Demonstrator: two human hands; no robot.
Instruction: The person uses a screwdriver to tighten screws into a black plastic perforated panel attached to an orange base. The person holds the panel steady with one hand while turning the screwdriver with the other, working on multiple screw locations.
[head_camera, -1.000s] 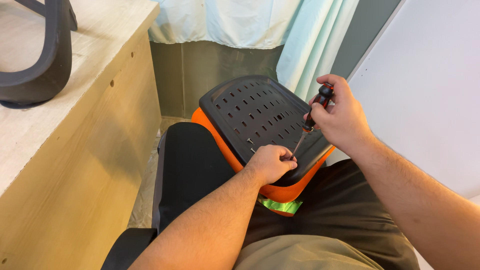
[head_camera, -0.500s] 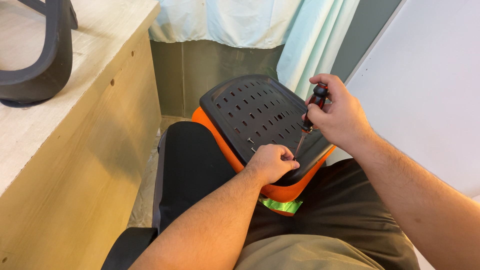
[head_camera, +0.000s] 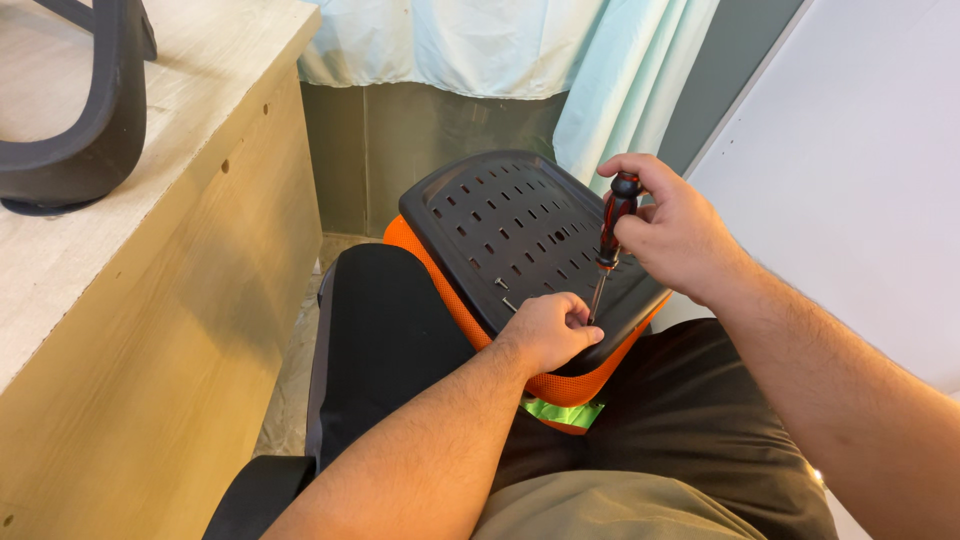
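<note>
Since a second ago, little has been moved: the right hand (head_camera: 672, 232) has been shifted a bit up and to the left, and the screwdriver (head_camera: 608, 244) is now held more upright. Its red and black handle is gripped at the top by the right fingers, which are closed tight around it. Its thin metal shaft is pointed down, and its tip is set on the black plate (head_camera: 520, 235), right beside the left hand (head_camera: 550, 330). That hand is curled into a loose fist and is rested on the near edge of the plate; its fingertips are pinched together at the tip of the screwdriver, but what is held there is too small to be seen. Many small slots are cut into the plate. Two small screws (head_camera: 503, 292) are seen lying on it, just left of the left hand. An orange cushion (head_camera: 575, 385) is fixed under the plate, and both are propped on the lap. A black chair seat (head_camera: 385, 345) is seen to the left, next to a wooden bench (head_camera: 170, 300). A black curved part (head_camera: 75, 120) is laid on top of the bench. Pale curtains (head_camera: 520, 50) are hung behind.
</note>
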